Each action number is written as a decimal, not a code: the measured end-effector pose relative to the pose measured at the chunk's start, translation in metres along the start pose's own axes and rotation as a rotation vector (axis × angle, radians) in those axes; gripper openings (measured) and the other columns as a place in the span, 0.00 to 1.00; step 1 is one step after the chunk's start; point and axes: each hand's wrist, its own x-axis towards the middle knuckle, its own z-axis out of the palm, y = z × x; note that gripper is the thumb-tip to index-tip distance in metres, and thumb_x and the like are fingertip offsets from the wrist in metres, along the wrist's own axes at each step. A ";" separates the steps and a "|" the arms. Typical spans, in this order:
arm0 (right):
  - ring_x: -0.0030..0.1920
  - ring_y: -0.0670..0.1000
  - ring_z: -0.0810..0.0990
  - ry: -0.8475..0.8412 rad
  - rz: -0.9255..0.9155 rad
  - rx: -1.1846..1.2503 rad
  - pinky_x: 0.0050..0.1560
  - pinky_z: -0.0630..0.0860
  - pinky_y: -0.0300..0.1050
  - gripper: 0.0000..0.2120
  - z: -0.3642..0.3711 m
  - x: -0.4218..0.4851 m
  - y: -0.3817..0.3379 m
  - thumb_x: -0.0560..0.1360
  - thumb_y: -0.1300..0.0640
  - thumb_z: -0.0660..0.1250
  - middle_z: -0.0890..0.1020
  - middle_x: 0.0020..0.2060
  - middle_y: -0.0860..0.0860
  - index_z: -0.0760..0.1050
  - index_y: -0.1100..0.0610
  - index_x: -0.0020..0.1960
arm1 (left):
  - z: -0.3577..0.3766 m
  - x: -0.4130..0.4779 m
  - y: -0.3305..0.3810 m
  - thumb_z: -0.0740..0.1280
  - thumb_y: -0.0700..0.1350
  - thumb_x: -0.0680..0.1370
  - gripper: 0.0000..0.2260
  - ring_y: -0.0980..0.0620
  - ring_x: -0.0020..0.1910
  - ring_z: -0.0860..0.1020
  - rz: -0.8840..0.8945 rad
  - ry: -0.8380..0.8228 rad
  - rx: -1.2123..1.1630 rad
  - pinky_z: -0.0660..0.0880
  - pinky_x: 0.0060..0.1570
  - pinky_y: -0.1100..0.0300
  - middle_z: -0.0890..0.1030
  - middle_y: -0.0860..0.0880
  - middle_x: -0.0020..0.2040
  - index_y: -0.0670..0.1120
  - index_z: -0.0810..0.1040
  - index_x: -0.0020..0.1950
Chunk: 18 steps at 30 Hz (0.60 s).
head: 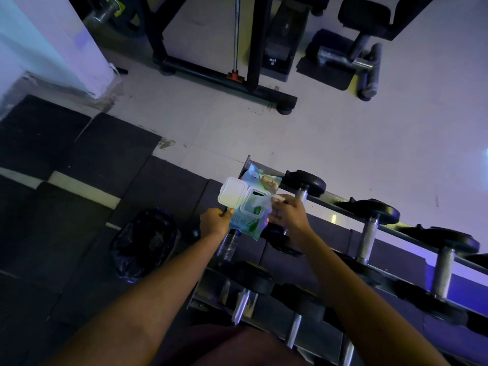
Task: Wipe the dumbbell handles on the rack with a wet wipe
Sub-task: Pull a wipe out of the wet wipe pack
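Note:
A pale green pack of wet wipes [244, 221] lies on the left end of the dumbbell rack [340, 198], its white flip lid [232, 191] standing open. My left hand [215, 220] grips the pack's near left edge. My right hand [289, 211] pinches a white wet wipe [264, 200] that sticks out of the pack's opening. To the right, black dumbbells sit across the rack with silver handles [368, 237], [443, 272] showing. Lower dumbbell handles [241, 305] lie near my arms.
A bin lined with a black bag [146, 244] stands on the dark floor mats left of the rack. A clear plastic bottle [228, 245] sits under the pack. A black machine frame [224, 77] and a bench base [367, 62] stand on the pale floor beyond.

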 end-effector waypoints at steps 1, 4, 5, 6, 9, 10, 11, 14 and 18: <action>0.41 0.56 0.82 -0.008 0.009 0.085 0.47 0.81 0.52 0.05 -0.006 -0.008 -0.004 0.79 0.65 0.62 0.83 0.39 0.56 0.76 0.63 0.46 | 0.000 -0.001 0.001 0.70 0.56 0.75 0.23 0.41 0.33 0.82 0.000 -0.001 0.007 0.81 0.37 0.44 0.81 0.39 0.33 0.39 0.74 0.30; 0.34 0.53 0.78 0.015 0.019 0.275 0.41 0.82 0.51 0.03 -0.021 -0.027 -0.011 0.78 0.67 0.61 0.77 0.34 0.56 0.72 0.65 0.46 | -0.001 -0.006 0.005 0.68 0.56 0.76 0.23 0.41 0.35 0.82 0.002 0.001 0.024 0.80 0.39 0.45 0.81 0.39 0.34 0.39 0.75 0.31; 0.33 0.53 0.77 0.033 0.023 0.326 0.40 0.81 0.50 0.03 -0.024 -0.033 -0.013 0.78 0.67 0.60 0.75 0.34 0.57 0.71 0.64 0.45 | -0.002 -0.008 0.007 0.68 0.56 0.76 0.23 0.40 0.35 0.82 0.002 0.003 0.028 0.80 0.39 0.46 0.81 0.38 0.34 0.38 0.76 0.32; 0.33 0.53 0.78 0.055 0.034 0.373 0.41 0.81 0.51 0.04 -0.028 -0.037 -0.012 0.77 0.67 0.59 0.75 0.35 0.58 0.71 0.64 0.44 | -0.003 -0.010 0.009 0.68 0.56 0.76 0.24 0.40 0.37 0.81 0.002 0.004 0.027 0.79 0.38 0.48 0.81 0.37 0.35 0.36 0.77 0.33; 0.35 0.55 0.80 0.110 0.029 0.515 0.46 0.80 0.56 0.07 -0.036 -0.049 -0.012 0.76 0.67 0.57 0.75 0.29 0.55 0.69 0.63 0.40 | -0.006 -0.017 0.010 0.68 0.54 0.77 0.23 0.37 0.43 0.80 -0.016 0.033 0.023 0.69 0.35 0.54 0.81 0.33 0.41 0.32 0.79 0.39; 0.37 0.56 0.79 0.127 0.010 0.556 0.46 0.80 0.56 0.08 -0.040 -0.052 -0.012 0.76 0.67 0.57 0.74 0.29 0.55 0.69 0.62 0.38 | -0.005 -0.019 0.010 0.68 0.53 0.77 0.22 0.37 0.44 0.80 -0.029 0.045 0.014 0.68 0.37 0.54 0.81 0.33 0.43 0.31 0.79 0.41; 0.39 0.57 0.78 0.138 -0.013 0.599 0.45 0.81 0.56 0.09 -0.043 -0.056 -0.011 0.75 0.67 0.57 0.73 0.31 0.56 0.68 0.62 0.38 | -0.005 -0.021 0.009 0.68 0.52 0.77 0.21 0.37 0.46 0.80 -0.045 0.060 -0.003 0.69 0.39 0.54 0.81 0.33 0.45 0.32 0.79 0.42; 0.46 0.61 0.78 0.133 -0.087 0.707 0.44 0.81 0.54 0.06 -0.054 -0.063 -0.010 0.75 0.66 0.55 0.75 0.41 0.60 0.70 0.62 0.41 | -0.002 -0.033 0.013 0.69 0.47 0.76 0.15 0.37 0.49 0.79 -0.073 0.117 -0.079 0.74 0.46 0.50 0.81 0.34 0.47 0.33 0.78 0.44; 0.48 0.61 0.79 0.222 -0.088 0.645 0.50 0.81 0.57 0.05 -0.073 -0.066 -0.007 0.75 0.65 0.58 0.78 0.49 0.63 0.72 0.63 0.48 | 0.004 -0.057 0.020 0.67 0.43 0.77 0.10 0.39 0.48 0.79 0.012 0.084 -0.127 0.70 0.44 0.55 0.81 0.36 0.46 0.35 0.79 0.45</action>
